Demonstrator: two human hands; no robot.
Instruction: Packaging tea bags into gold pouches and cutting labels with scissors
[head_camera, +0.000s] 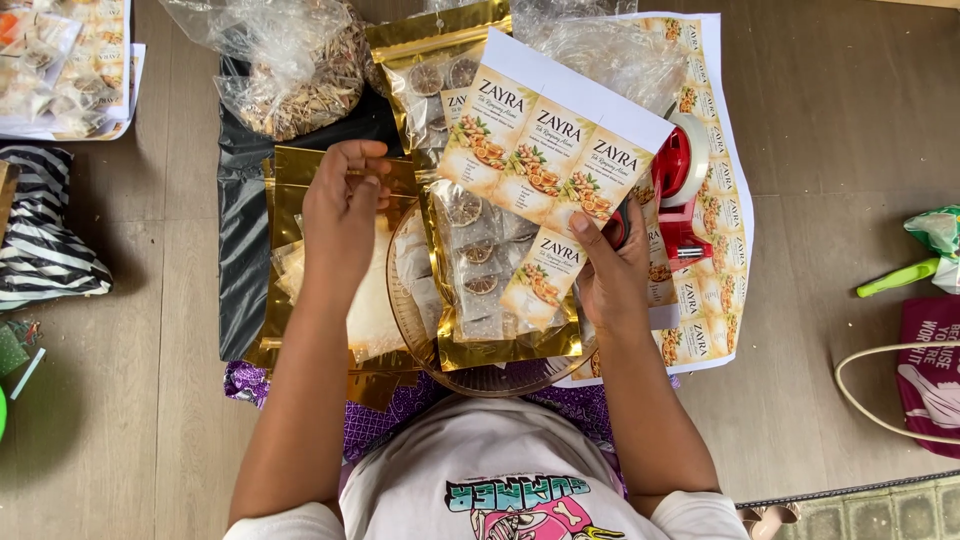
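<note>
Above a gold pouch (500, 300), right hand (610, 275) gripping cream label sheet (555, 140), left hand (343, 205) fingers pinched together, red tape dispenser (680, 190) beside.

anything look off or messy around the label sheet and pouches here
Nothing looks spilled or damaged. The label sheet, held by the right hand, sits tilted and partly cut, with one label hanging below the rest. The left hand hovers over stacked gold pouches. A clear-front pouch of dried slices lies intact on the round tray.
</note>
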